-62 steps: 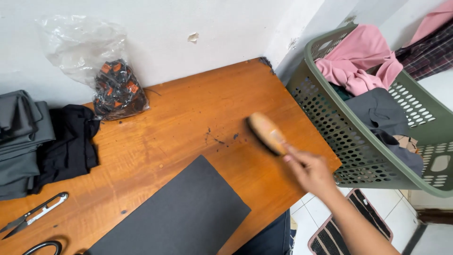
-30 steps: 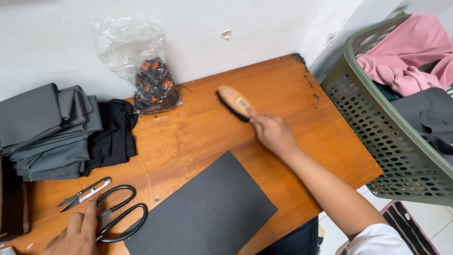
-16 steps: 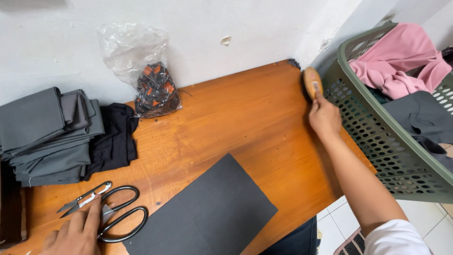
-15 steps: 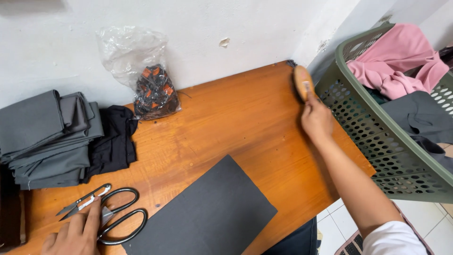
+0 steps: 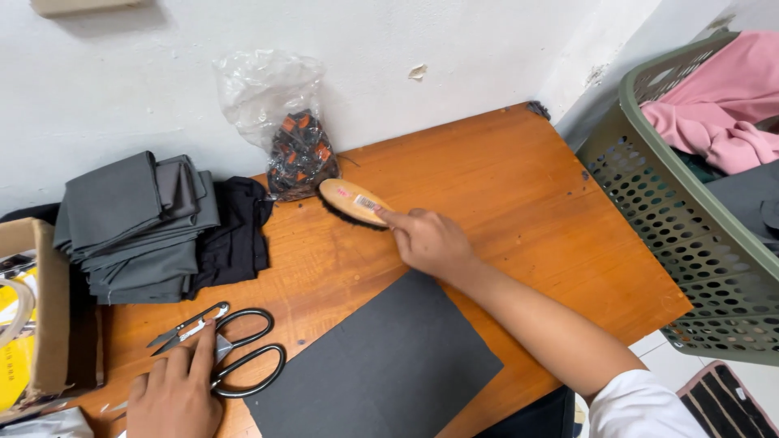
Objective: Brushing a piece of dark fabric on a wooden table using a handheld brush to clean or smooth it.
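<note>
Two hands showed in the head view. Right hand (image 5: 428,242), its fingers closed around the wooden brush (image 5: 353,203), had swung back from the worktop's (image 5: 519,178) right edge to frame centre, so sweeping went on. Left hand (image 5: 174,393), fingers spread, rested on the scissors (image 5: 243,362) lower left.

— How is the right hand (image 5: 428,241) posed?
— Arm stretched forward, fingers curled, index finger extended.
— And the left hand (image 5: 174,395)?
— Low and flat, fingers spread, index pointing forward.

Brush (image 5: 350,202) btwn bag (image 5: 297,154) & sheet (image 5: 381,365), prob. on table (image 5: 519,186).
</note>
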